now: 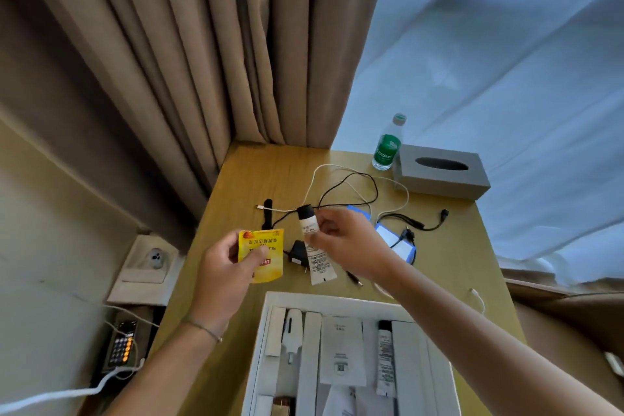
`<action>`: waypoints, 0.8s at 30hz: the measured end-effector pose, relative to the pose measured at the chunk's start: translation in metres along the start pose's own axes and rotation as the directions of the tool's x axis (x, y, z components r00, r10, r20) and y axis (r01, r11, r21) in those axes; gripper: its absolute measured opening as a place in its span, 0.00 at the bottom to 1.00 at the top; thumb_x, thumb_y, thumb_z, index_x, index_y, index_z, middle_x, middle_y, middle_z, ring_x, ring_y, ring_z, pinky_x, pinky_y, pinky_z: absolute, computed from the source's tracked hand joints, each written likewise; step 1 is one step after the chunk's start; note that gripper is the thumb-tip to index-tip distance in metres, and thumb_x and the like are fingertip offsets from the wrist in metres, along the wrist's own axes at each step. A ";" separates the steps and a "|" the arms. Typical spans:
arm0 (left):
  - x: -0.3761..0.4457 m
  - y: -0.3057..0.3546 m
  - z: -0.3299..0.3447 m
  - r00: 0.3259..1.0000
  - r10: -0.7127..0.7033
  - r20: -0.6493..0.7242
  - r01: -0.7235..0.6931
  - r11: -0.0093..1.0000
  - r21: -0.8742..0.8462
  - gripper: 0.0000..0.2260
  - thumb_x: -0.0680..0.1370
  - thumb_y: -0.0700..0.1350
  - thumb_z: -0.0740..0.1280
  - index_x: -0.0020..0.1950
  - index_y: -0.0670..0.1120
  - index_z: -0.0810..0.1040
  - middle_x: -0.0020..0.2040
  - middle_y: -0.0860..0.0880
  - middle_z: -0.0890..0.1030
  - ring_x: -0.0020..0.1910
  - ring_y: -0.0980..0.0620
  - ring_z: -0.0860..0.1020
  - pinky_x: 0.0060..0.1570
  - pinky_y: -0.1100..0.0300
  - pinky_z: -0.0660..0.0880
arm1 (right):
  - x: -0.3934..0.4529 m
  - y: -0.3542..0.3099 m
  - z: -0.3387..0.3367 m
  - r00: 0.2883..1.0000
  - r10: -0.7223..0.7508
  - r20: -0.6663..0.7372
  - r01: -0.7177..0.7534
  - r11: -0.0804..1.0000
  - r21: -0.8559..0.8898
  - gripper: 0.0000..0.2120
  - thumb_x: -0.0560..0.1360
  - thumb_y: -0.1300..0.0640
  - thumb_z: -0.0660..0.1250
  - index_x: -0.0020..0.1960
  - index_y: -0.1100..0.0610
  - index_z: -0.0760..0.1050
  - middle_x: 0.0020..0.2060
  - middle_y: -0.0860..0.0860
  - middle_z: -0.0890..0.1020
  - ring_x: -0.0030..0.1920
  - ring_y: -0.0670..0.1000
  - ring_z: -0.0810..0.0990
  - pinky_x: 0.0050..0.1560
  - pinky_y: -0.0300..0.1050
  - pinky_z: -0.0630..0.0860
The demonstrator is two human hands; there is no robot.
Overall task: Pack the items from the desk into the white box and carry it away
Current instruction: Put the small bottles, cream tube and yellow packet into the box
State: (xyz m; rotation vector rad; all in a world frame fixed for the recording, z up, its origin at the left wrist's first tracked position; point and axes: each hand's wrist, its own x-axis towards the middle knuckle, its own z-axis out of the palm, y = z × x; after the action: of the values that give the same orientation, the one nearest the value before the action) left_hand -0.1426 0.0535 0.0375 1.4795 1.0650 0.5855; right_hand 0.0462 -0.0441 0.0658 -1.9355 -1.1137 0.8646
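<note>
My left hand (225, 267) holds a yellow tea packet (265, 253) above the wooden desk (243, 186). My right hand (351, 243) grips a white tube with a black cap (312, 246), raised above the desk, cap pointing away from me. The white box (270, 300) lies open at the desk's near edge. It holds several white items, a paper leaflet (342, 348) and another tube (386, 358). Tangled black and white cables (347, 186), a black charger plug (297, 252) and a blue-edged white packet (395, 241) lie on the desk beyond my hands.
A green-labelled water bottle (388, 143) and a grey tissue box (440, 170) stand at the desk's far right. Beige curtains (189, 61) hang behind. A phone handset (121, 344) and a wall socket (155, 258) sit to the left, below desk level.
</note>
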 end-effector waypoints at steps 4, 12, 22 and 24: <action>-0.018 0.003 0.008 0.998 0.034 0.046 -0.034 0.999 0.001 0.03 0.78 0.43 0.70 0.49 0.51 0.81 0.44 0.54 0.86 0.43 0.58 0.85 0.34 0.67 0.80 | -0.044 0.011 -0.006 0.998 0.044 -0.049 -0.037 0.991 0.129 0.03 0.79 0.52 0.68 0.51 0.50 0.79 0.38 0.44 0.85 0.38 0.43 0.84 0.38 0.36 0.78; -0.048 -0.015 0.014 0.994 0.026 0.105 -0.029 0.999 0.027 0.04 0.79 0.42 0.70 0.49 0.51 0.81 0.44 0.53 0.86 0.43 0.57 0.84 0.41 0.61 0.80 | -0.124 0.052 0.005 0.952 0.301 -0.054 -0.295 0.951 0.096 0.08 0.76 0.45 0.71 0.46 0.50 0.81 0.38 0.45 0.88 0.38 0.45 0.87 0.35 0.38 0.81; -0.072 -0.034 0.020 0.988 -0.019 0.156 0.013 0.999 0.037 0.05 0.78 0.39 0.70 0.50 0.48 0.82 0.44 0.50 0.86 0.43 0.55 0.85 0.37 0.64 0.79 | -0.136 0.123 0.037 0.846 0.513 -0.147 -0.533 0.801 -0.273 0.08 0.71 0.52 0.73 0.35 0.53 0.80 0.32 0.50 0.84 0.33 0.46 0.84 0.38 0.48 0.84; -0.079 -0.035 0.023 0.985 -0.027 0.170 0.021 0.999 0.035 0.06 0.77 0.38 0.70 0.49 0.48 0.82 0.43 0.51 0.87 0.42 0.55 0.85 0.36 0.65 0.80 | -0.132 0.134 0.043 0.825 0.543 -0.156 -0.564 0.776 -0.280 0.09 0.72 0.53 0.73 0.36 0.56 0.80 0.32 0.51 0.84 0.34 0.49 0.85 0.38 0.49 0.84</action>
State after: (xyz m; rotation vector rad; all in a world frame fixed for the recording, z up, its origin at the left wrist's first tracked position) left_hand -0.1697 -0.0291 0.0151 1.5150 0.9615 0.4178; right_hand 0.0127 -0.1996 -0.0433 -2.6165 -0.6587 0.9539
